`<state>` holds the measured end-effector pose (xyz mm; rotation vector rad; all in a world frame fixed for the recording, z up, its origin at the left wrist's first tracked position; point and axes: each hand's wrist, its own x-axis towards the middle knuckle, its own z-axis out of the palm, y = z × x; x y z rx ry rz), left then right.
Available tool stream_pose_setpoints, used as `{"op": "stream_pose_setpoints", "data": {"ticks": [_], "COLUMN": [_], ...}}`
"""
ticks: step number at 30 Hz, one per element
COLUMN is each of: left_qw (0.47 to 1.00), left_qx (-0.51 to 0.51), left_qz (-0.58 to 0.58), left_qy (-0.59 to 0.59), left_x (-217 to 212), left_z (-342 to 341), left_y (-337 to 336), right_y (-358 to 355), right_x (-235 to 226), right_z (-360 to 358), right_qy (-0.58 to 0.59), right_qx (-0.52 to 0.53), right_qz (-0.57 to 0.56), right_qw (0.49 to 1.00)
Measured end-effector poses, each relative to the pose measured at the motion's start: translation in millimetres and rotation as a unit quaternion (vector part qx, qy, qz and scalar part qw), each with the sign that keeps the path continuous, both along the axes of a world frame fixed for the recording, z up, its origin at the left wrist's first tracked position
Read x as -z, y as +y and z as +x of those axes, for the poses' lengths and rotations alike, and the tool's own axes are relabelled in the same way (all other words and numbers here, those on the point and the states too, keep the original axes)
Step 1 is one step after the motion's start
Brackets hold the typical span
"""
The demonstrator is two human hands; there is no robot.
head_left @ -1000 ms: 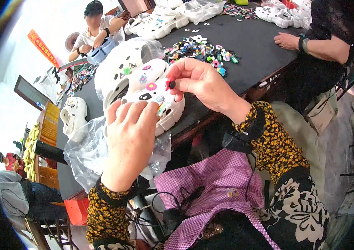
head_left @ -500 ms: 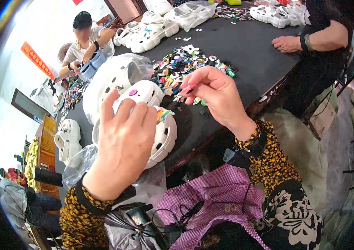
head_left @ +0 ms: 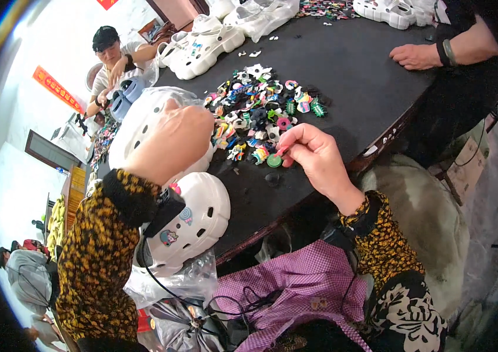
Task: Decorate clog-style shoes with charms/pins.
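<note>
Nearest to us we list a purple checked cloth point(head_left: 296, 287) across the lap, with black cables point(head_left: 225, 305) and a crumpled clear plastic bag point(head_left: 173, 281) beside it. Next, at the near edge of the dark worktop point(head_left: 354, 76), a white clog point(head_left: 193, 220) carrying a few small charms; our left forearm crosses over it and hides its far end. Our left hand point(head_left: 173, 141) lies curled, knuckles up, on a second white clog point(head_left: 137, 120) wrapped in clear film; we cannot tell how firmly it grips. Our right hand point(head_left: 313, 155) has finger and thumb pinched together on a round green charm point(head_left: 274, 160), held just above the worktop at the near edge of the heap. Beyond it, a heap of mixed coloured charms point(head_left: 261, 114) spreads over the middle of the worktop. Further off, several more white clogs point(head_left: 208, 44), some bagged, lie along the far edge. At far left a person in a dark cap point(head_left: 111, 50) sits at the worktop; at far right another person's hand point(head_left: 416, 56) rests flat on it.
</note>
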<state>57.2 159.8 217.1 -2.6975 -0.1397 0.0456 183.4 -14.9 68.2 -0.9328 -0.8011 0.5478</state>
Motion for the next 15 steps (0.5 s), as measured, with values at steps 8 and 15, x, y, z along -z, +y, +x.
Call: {"op": "stream_pose_setpoints", "data": {"ticks": [8,15], "left_qw": [0.998,0.973], "left_qx": [-0.044,-0.082], "left_qz": [-0.032,-0.175], "left_qy": [-0.043,-0.126], "left_x": [18,-15], "left_z": [21,-51], "left_y": [24,50], "right_y": [-6,-4], "right_x": [-2,1], "right_z": [-3,0], "right_qy": [-0.007,0.002], "right_qx": [-0.032,-0.019], "right_qz": [-0.032,-0.01], "right_qw": [0.999,1.0]}}
